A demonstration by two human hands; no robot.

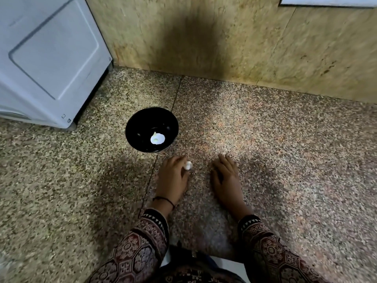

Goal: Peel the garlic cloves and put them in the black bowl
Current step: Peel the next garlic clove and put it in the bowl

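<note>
The left hand (172,176) is pinching a white garlic clove (188,165) at its fingertips, close to the speckled stone floor (285,150); the right hand (226,176) is lying flat and relaxed on the floor, grasping nothing; the black bowl (140,121) is sitting on the floor just beyond the left hand, holding one pale garlic piece (157,138); a white appliance (51,58) is standing at the far left.

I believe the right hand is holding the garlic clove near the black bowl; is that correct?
Not quite: in the head view the left hand holds the garlic clove near the black bowl; the right hand rests open on the floor.
</note>
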